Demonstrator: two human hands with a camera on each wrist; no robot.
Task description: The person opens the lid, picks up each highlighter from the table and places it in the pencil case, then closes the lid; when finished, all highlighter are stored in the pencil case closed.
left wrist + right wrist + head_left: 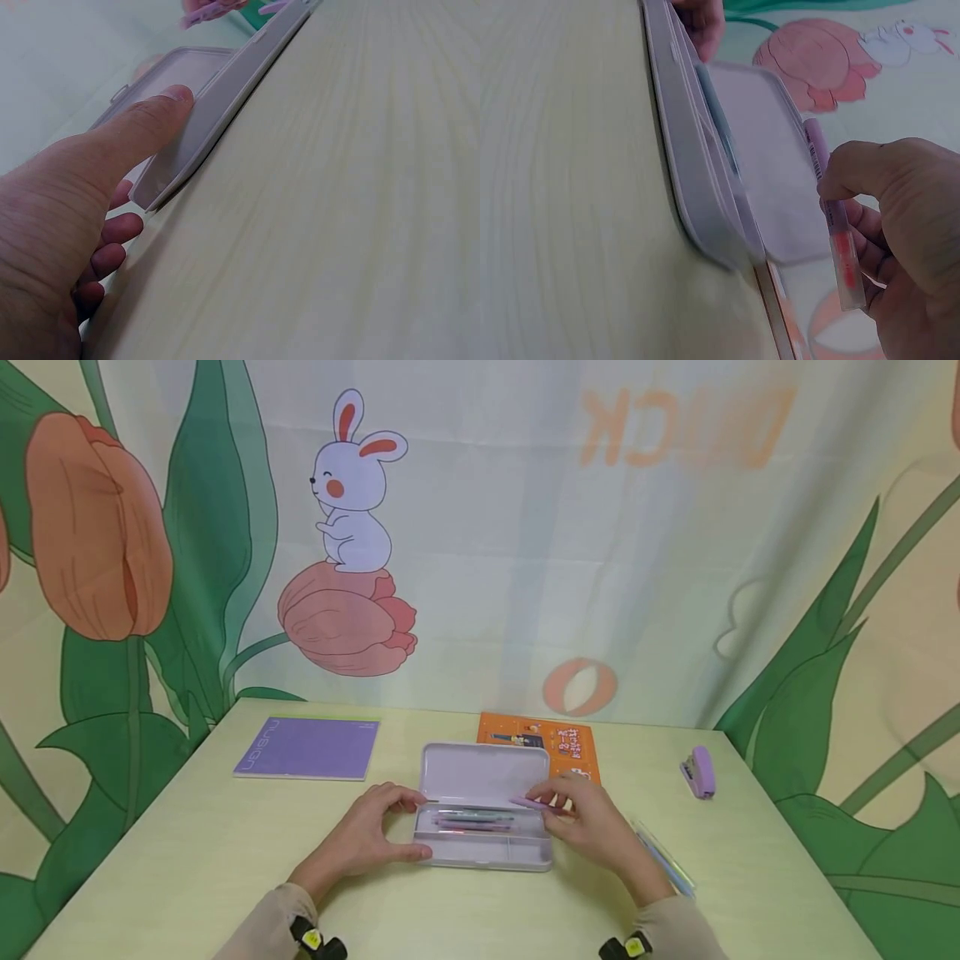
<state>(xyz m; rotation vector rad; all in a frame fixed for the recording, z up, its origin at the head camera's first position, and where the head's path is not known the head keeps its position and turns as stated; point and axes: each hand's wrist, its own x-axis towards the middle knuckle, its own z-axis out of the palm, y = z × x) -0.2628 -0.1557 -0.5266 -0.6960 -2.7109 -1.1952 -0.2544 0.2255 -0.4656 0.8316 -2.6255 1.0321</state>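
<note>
A pale lilac pencil case [485, 774] lies on the table with its lid raised at the back. Several pens [472, 816] lie in its rear compartment; the narrower front part has a divider. My left hand [372, 828] grips the case's left end, thumb along the front wall and fingers towards the back corner, as the left wrist view [135, 124] also shows. Over the right end of the case, my right hand [588, 818] pinches a purple pen [817, 142] with a clear end that shows red inside. The pen is held above the compartments, in front of the lid.
Behind the case lies an orange booklet [579, 743], partly covered by the lid. A purple notebook [307, 750] lies at the back left, a purple stapler [702, 772] at the right. Slim blue and green-yellow sticks [671, 864] lie beside my right forearm, partly hidden.
</note>
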